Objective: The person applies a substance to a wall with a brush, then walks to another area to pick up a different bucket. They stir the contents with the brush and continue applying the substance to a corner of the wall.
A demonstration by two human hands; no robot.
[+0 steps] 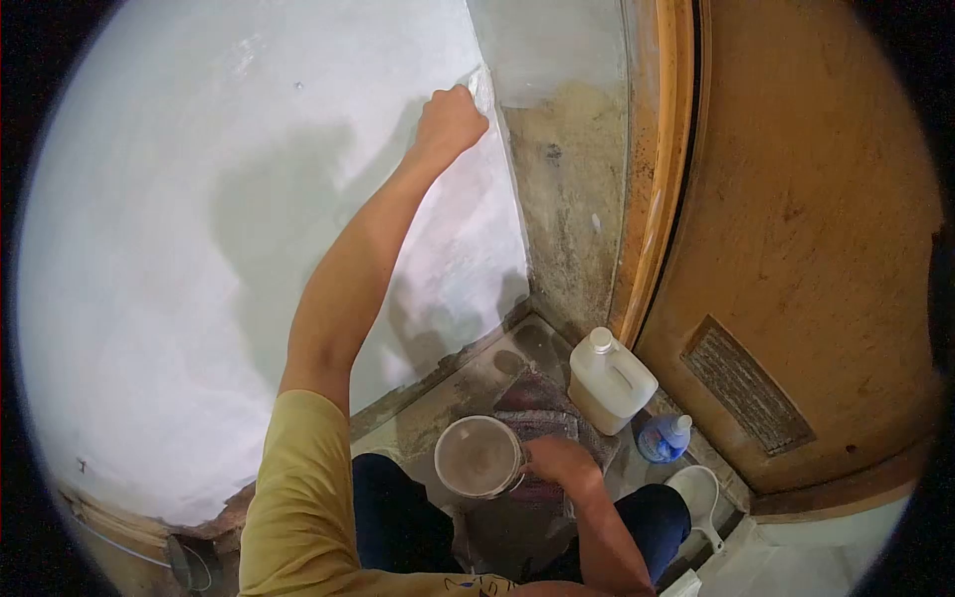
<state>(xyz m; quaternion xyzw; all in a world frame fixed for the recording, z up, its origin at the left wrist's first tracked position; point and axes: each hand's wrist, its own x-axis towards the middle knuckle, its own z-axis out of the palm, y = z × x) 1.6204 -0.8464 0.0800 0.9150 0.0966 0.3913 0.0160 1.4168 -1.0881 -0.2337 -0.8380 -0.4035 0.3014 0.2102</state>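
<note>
My left hand (453,121) is raised to the white wall (129,249), close to the corner where it meets a stained grey wall (562,189). Its fingers are closed in a fist; whatever they hold is hidden, though a whitish patch shows just beyond the knuckles. Low in front of me, my right hand (562,463) is closed on the right side of a small white bucket (447,468). Inside the bucket is a pale greyish content that I cannot identify. Between my knees, the bucket is tipped slightly so its opening faces me.
A whitish jug (609,383) with a cap stands right of the bucket, beside a blue bottle (661,440) and a white dipper (696,493). The brown door (806,249) with a vent (748,386) rises at the right. A dark container (191,563) is at lower left.
</note>
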